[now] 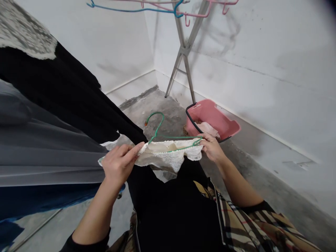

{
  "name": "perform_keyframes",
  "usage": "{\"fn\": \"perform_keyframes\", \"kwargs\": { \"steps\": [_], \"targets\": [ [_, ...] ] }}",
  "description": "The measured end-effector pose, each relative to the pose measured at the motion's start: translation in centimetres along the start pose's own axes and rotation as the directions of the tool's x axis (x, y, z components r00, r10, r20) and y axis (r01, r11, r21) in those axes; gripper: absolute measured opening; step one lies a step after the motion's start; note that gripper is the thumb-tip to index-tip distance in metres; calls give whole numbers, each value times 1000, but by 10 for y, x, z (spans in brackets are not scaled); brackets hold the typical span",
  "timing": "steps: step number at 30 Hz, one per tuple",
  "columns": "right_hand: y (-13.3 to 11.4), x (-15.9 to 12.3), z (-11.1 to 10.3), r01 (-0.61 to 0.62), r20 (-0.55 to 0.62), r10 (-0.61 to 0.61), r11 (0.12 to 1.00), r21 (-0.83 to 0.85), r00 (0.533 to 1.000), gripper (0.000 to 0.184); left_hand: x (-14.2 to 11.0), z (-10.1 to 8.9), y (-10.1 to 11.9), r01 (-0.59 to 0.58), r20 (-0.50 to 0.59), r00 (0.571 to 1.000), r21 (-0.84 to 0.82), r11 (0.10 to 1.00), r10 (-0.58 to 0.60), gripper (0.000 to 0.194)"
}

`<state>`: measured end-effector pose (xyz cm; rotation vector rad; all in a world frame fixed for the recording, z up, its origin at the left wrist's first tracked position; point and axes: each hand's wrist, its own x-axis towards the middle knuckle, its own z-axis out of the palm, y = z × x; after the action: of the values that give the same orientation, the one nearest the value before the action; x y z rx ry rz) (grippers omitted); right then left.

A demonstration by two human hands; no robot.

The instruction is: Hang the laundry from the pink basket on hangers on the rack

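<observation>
In front of my body a white lace garment is stretched between both hands, its lower edge ruffled. A green wire hanger sits partly inside its opening, with the hook pointing up and to the left. My left hand is closed on the garment's left end, thumb and fingers pinching the edge beside the hanger's neck. At the right end my right hand pinches the garment's edge together with the hanger's right corner. The part of the hanger within the cloth is hidden.
Hanging clothes, black and grey, crowd the left side. A pink basket with light cloth in it stands on the floor ahead right. Behind it is a metal drying rack; blue and pink hangers hang at the top.
</observation>
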<state>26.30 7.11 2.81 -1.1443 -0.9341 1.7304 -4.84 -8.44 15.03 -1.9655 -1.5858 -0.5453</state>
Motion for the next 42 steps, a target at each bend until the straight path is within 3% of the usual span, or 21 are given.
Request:
{"fn": "perform_keyframes", "kwargs": {
  "steps": [3, 6, 7, 9, 11, 12, 14, 16, 18, 19, 21, 23, 28, 33, 38, 42],
  "targets": [
    [-6, 3, -3, 60, -30, -62, 997, -55, 998, 35, -4, 3, 1, -40, -14, 999, 23, 999, 41, 30],
    [-16, 1, -6, 183, -30, -193, 962, -204, 981, 30, -9, 7, 4, -88, 49, 995, 37, 995, 86, 34],
    [-22, -3, -8, 222, 26, -224, 934, -279, 974, 29, -12, 9, 5, -93, 76, 993, 40, 995, 90, 34],
    [-36, -12, -9, 305, 272, -200, 848, -433, 941, 29, -16, 14, 5, -60, 106, 993, 17, 998, 58, 32],
    [-52, -23, -11, 435, 511, -136, 727, -530, 849, 30, -20, 17, 4, 36, 111, 993, -53, 998, -30, 28],
    [-60, -26, -12, 509, 562, -153, 656, -557, 813, 32, -21, 18, 2, 90, 105, 991, -96, 991, -80, 26],
    [-74, -30, -12, 630, 550, -313, 459, -626, 775, 38, -22, 19, 0, 171, 95, 983, -179, 969, -155, 25],
    [-83, -30, -11, 686, 556, -446, 210, -697, 702, 45, -21, 18, 0, 212, 109, 976, -254, 944, -190, 25],
    [-88, -26, -9, 720, 652, -400, 30, -693, 644, 43, -19, 16, 0, 251, 135, 967, -324, 912, -218, 25],
    [-90, -25, -8, 740, 695, -347, -4, -673, 630, 39, -18, 15, 1, 272, 143, 961, -355, 895, -235, 25],
    [-92, -23, -6, 765, 737, -267, 3, -644, 622, 34, -16, 14, 3, 306, 145, 952, -409, 860, -269, 26],
    [-94, -24, -4, 772, 743, -263, 9, -636, 615, 34, -14, 14, 4, 328, 151, 945, -450, 831, -292, 26],
    [-104, -29, 0, 782, 776, -350, -162, -601, 524, 32, -11, 18, 4, 343, 170, 939, -523, 781, -298, 26],
    [-108, -38, 7, 765, 789, -385, -258, -590, 479, 32, -12, 20, 11, 338, 161, 940, -525, 781, -299, 25],
    [-108, -46, 20, 829, 852, -278, -234, -508, 444, 30, -6, 18, 24, 241, 167, 969, -512, 824, -180, 25],
    [-115, -49, 23, 822, 841, -301, -227, -522, 450, 29, -1, 13, 18, 230, 206, 969, -572, 787, -133, 33]
  ]
}}
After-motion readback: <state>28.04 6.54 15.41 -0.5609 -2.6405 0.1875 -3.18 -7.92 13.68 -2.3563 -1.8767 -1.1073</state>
